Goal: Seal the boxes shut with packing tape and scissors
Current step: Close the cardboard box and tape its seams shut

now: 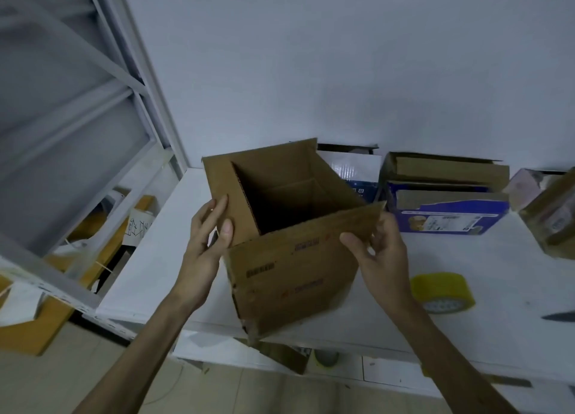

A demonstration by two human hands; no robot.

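The brown cardboard box (289, 276) stands upright at the front edge of the white surface (161, 258), top open, flaps raised. The left hand (207, 242) pinches the box's left flap; the right hand (379, 255) pinches the near flap at its right corner. Closing likely means folding both inward. The yellow tape roll (441, 292) lies right of the box, nearer the right hand. A dark blade (560, 317) further right is cut off; scissors unconfirmed.

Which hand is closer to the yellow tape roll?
Right. The right hand pinches the near flap of the cardboard box, up-left of the tape roll; the left hand holds the opposite flap.
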